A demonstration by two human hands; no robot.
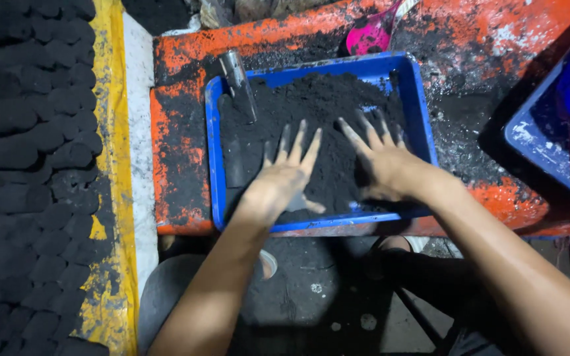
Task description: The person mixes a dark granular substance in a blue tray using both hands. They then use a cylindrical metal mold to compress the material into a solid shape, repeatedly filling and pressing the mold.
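Both hands, left hand and right hand, flat on black powder in blue tray, fingers spread wide, holding nothing; likely pressing, next gather heap inward

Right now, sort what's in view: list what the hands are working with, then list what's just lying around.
In use:
- left hand, flat on the black powder
- right hand, flat on the same powder
- blue tray holding the powder
- metal tube lying in the tray

Lying about:
- black lumps in rows on the yellow sheet
- pink scoop
- second blue tray
- orange table
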